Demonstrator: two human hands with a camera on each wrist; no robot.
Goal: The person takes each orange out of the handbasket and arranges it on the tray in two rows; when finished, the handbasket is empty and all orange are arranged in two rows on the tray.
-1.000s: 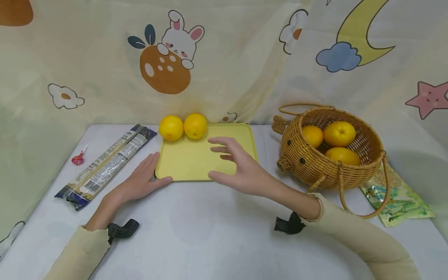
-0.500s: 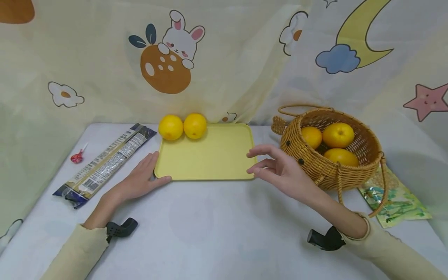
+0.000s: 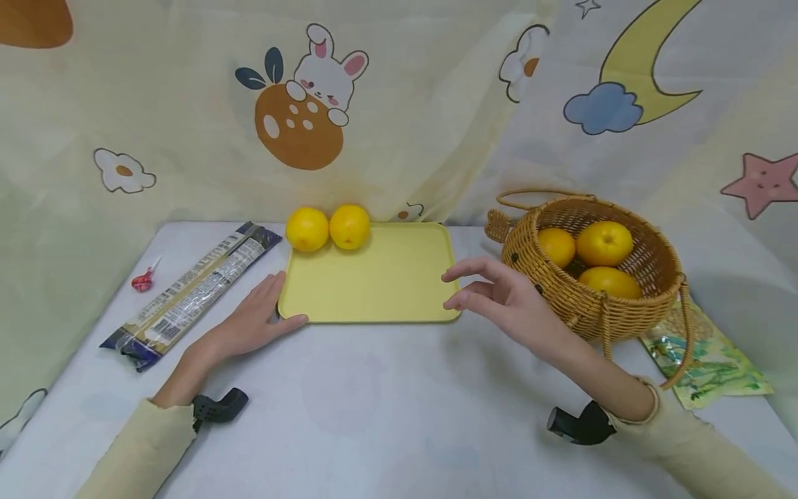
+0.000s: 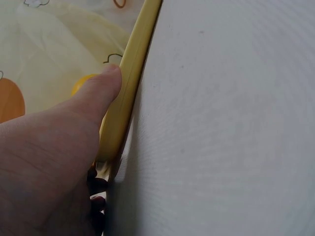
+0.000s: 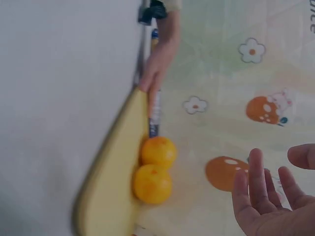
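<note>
yellow tray (image 3: 380,284) between left hand (image 3: 249,321) (against its edge) and right hand (image 3: 516,305)

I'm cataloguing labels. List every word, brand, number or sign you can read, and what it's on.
"uice": sideways on the backdrop cloth, at the right wrist view's edge, possibly incomplete.
Long packet: printed lines and barcode, too small to read.
Green packet: nothing legible.

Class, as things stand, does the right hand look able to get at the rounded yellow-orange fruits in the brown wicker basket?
Probably yes: the right hand is empty and nearby, nothing covers the rounded yellow-orange fruits, though the rim of the brown wicker basket stands between.
</note>
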